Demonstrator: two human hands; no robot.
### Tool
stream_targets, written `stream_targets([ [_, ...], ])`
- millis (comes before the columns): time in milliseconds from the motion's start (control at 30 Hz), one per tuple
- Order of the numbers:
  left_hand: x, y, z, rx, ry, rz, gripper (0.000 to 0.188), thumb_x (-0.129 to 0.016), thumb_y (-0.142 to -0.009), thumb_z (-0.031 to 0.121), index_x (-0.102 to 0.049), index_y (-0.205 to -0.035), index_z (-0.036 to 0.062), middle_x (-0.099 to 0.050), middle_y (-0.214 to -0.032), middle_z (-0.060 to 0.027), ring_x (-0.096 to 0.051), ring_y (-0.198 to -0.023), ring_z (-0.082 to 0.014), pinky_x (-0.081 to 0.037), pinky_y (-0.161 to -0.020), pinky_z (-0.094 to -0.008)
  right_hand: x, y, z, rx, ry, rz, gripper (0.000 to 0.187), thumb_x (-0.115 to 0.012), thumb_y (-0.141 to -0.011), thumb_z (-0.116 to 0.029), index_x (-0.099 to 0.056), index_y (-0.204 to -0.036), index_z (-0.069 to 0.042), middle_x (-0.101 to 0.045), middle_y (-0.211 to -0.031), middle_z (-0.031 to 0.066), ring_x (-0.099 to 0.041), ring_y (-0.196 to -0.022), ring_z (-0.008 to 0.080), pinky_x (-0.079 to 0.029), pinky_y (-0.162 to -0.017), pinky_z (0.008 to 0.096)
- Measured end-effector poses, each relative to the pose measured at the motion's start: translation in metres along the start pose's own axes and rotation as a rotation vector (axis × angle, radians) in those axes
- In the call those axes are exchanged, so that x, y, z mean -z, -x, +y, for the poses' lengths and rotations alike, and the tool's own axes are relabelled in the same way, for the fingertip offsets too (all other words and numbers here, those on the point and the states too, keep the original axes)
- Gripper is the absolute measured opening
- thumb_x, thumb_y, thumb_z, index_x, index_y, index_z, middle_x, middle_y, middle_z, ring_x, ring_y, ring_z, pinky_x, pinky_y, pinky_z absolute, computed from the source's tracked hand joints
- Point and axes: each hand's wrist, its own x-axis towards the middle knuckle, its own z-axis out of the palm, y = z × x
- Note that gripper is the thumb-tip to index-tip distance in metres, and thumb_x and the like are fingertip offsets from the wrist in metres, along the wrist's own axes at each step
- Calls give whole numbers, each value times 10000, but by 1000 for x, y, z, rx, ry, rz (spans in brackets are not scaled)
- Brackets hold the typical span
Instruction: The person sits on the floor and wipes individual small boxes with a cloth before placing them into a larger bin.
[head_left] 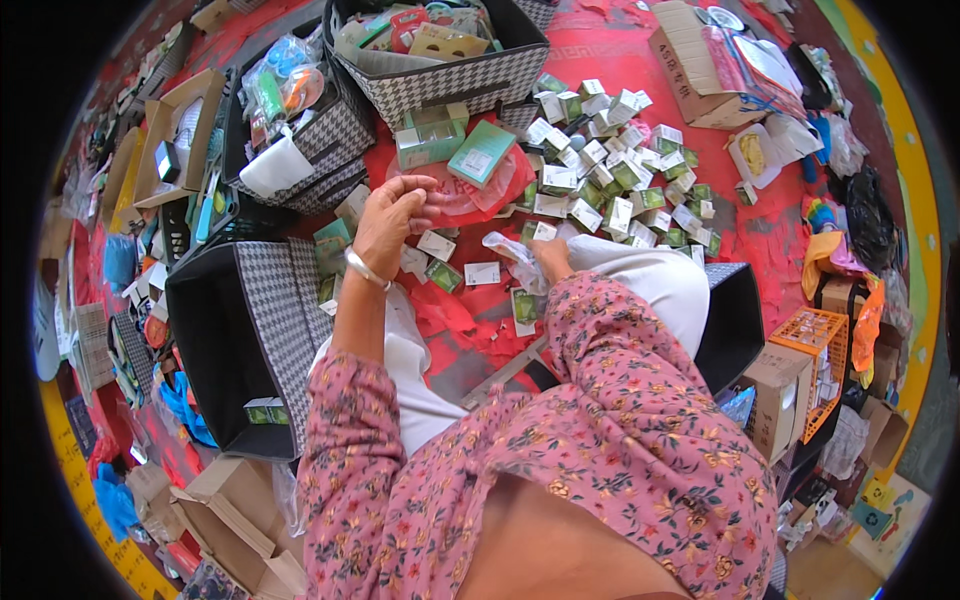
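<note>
- Nearest the camera is the person's pink floral shirt [590, 450], seen from above, with white trousers [640, 272] and bent knees spreading left and right beyond it.
- The right hand [552, 258] is beside the right knee, its fingers closed on a crumpled clear plastic bag [518, 262]; the fingertips are partly hidden, so I cannot tell whether they pinch a carton too.
- The left hand [397, 222], with a pale bangle [366, 271] at the wrist, is raised farther out on the left. Its fingers are loosely bent and it appears to hold nothing.
- The plastic bag lies in the middle, between the knees, at the near left edge of a large heap of small white-and-green cartons [625, 180]. A few cartons lie apart, left of the bag.
- Beyond the left hand, a flat teal box [482, 153] rests on red plastic [500, 197].
- Near left, a houndstooth bin [270, 325] with a black inside holds a few small green packs [265, 410]. A second patterned bin [450, 93], at the far side, is full of packets.
- The step in hand looks like handling the bag among the cartons. The next move calls for a light grip on the thin plastic, with the unoccupied left hand available to steady it.
</note>
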Motion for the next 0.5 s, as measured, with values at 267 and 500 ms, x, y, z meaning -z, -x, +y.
stream_targets([
  [267,17,27,-54,77,209,112,248,-469,-863,141,-490,-1094,54,-596,-932,-70,-585,-757,-128,-488,-622,-233,95,66,-75,339,-643,-317,245,-669,-643,-156,-591,-727,61,-589,-686,81,-553,-556,161,-454,-493,335],
  [500,2,108,-34,-170,218,98,398,-467,-881,314,-448,-1216,100,-564,-1069,-38,-511,-935,-119,-403,-812,-281,167,183,-128,825,-235,-459,501,-682,-626,-232,-565,-996,85,-609,-751,67,-541,-623,92,-446,-592,235],
])
